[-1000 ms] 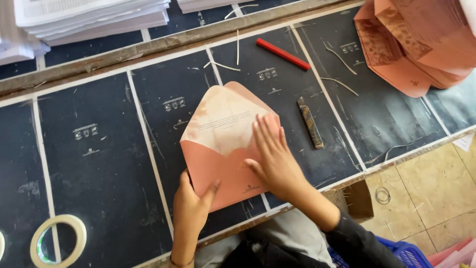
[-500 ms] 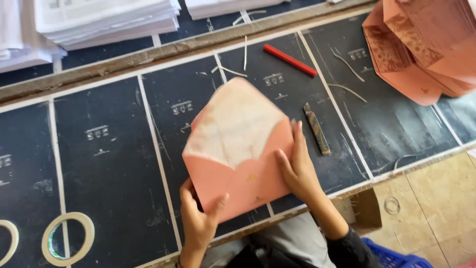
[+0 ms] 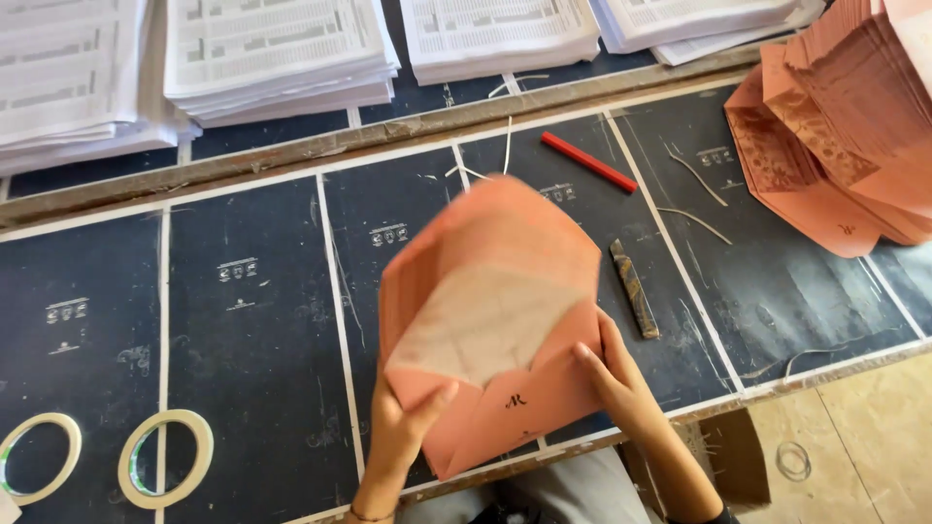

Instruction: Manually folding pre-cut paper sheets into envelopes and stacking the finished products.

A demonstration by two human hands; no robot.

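Observation:
I hold a salmon-pink paper envelope (image 3: 495, 311) with both hands, lifted off the dark table (image 3: 252, 320) and tilted, its open flap pointing away from me. My left hand (image 3: 403, 422) grips its lower left edge, thumb on the front. My right hand (image 3: 612, 374) grips the lower right edge, fingers behind the paper. The envelope's pale inside shows under the flap, and its upper part is blurred.
A stack of pink envelopes (image 3: 845, 126) lies at the right. A red pencil (image 3: 587, 161) and a small dark stick (image 3: 633, 288) lie beyond the envelope. Two tape rolls (image 3: 165, 458) sit at the lower left. White printed paper stacks (image 3: 282, 49) line the far side.
The envelope lay flat on the table under my right palm; both hands have now lifted it and tilted it toward me.

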